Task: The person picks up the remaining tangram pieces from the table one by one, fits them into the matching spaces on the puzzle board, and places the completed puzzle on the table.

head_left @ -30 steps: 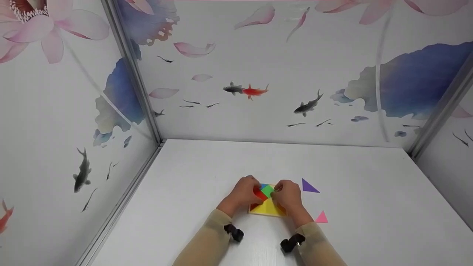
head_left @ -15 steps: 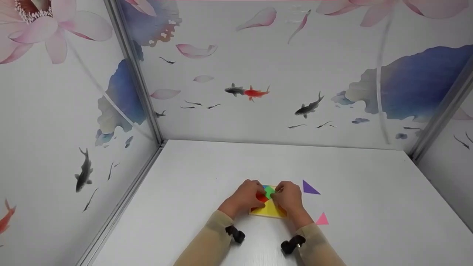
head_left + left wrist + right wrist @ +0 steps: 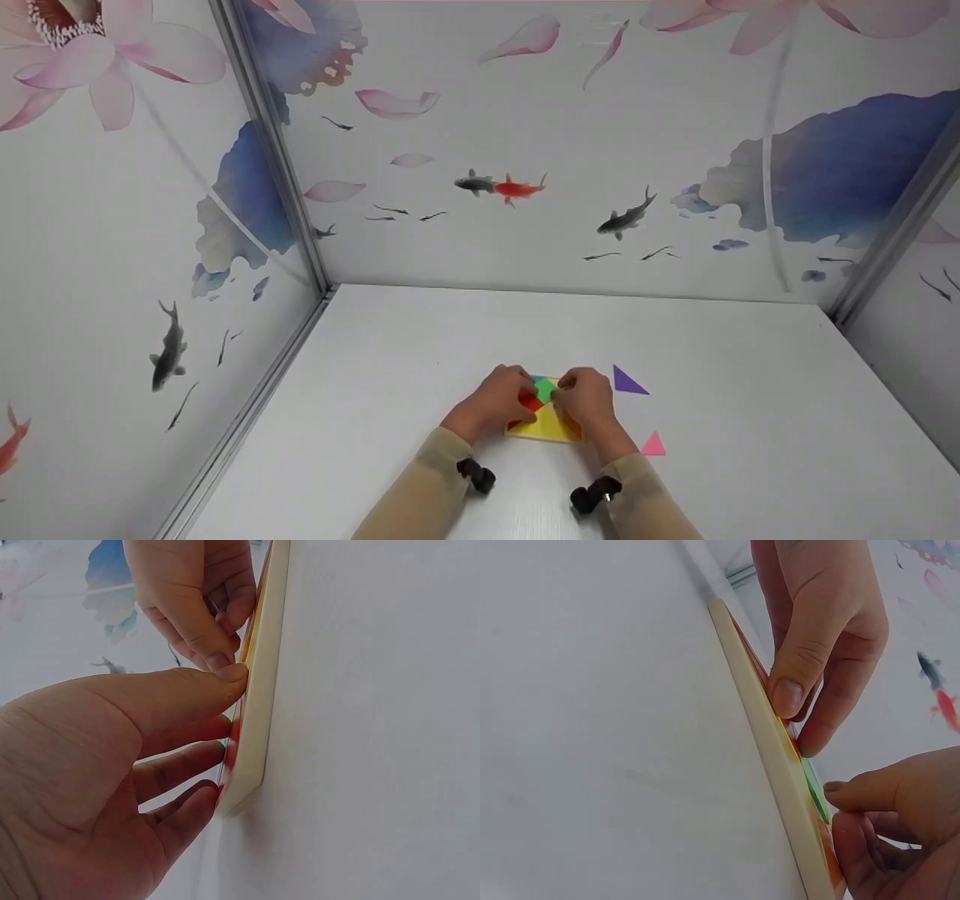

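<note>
A shallow tangram tray [image 3: 757, 712] lies flat on the table between both hands. It holds a large yellow triangle [image 3: 549, 426] in front, a red piece [image 3: 530, 401] at left and a bit of blue [image 3: 538, 378] at the back. My left hand [image 3: 499, 396] rests on it from the left, fingers fairly straight; its fingertips touch the red piece and reach the green square's edge. The green square [image 3: 544, 388] sits mid-tray, partly covered by fingers. My right hand [image 3: 589, 401] has curled fingers and pinches the square's right side with thumb and fingertip.
A loose purple triangle [image 3: 628, 381] lies right of the tray, beyond the right hand. Nearer, a pink triangle [image 3: 655, 445] lies beside the right sleeve. A white wall [image 3: 420, 247] with painted fish and petals stands behind the white table [image 3: 390, 337].
The left fingers have shifted slightly inward and cover more of the red piece and the green square. The right hand stays nearly still at the square. Both loose triangles lie unmoved.
</note>
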`<state>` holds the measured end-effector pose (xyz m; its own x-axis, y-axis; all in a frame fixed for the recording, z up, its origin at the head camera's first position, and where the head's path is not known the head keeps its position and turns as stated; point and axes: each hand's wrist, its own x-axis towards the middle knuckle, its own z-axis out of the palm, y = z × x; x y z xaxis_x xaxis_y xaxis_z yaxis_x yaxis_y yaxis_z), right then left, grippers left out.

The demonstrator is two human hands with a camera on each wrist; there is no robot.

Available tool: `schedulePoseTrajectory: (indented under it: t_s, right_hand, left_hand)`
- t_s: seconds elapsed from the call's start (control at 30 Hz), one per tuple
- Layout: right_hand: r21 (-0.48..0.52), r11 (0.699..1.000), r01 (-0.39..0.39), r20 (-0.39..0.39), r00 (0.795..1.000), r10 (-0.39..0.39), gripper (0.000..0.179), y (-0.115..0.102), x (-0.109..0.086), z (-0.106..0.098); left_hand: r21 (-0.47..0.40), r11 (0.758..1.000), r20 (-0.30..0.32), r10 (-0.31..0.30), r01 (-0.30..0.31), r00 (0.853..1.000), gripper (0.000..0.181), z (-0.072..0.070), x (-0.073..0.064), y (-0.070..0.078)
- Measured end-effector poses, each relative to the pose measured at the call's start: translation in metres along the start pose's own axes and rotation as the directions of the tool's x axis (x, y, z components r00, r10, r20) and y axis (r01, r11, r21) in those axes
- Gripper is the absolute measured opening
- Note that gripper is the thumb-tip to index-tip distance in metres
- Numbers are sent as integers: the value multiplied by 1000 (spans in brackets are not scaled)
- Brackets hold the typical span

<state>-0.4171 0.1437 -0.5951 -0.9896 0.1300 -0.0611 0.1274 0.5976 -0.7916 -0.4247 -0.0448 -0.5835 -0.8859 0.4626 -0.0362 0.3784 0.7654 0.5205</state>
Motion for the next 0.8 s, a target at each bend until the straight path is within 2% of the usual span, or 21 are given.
schedulePoseTrajectory:
  t_s: [0.1, 0.33, 0.53, 0.8]
  right_hand:
    - [32, 999, -12, 11, 1000, 12, 15, -1, 0, -2]
    - [51, 999, 15, -5, 1000, -15, 11, -1, -1, -8]
    - [103, 994, -28, 16, 1000, 26, 14, -1, -4, -13]
    - [99, 995, -18, 16, 1000, 16, 16, -2, -8, -19]
  left_hand:
    - [-12, 1000, 0, 3, -3, 1000, 26, -1, -1, -1]
    - [44, 998, -3, 42, -42, 999, 29, 0, 2, -3]
    - [13, 1000, 6, 15, -15, 1000, 29, 1, 1, -2]
    - [-14, 1000, 8, -27, 27, 1000, 35, 1, -1, 1]
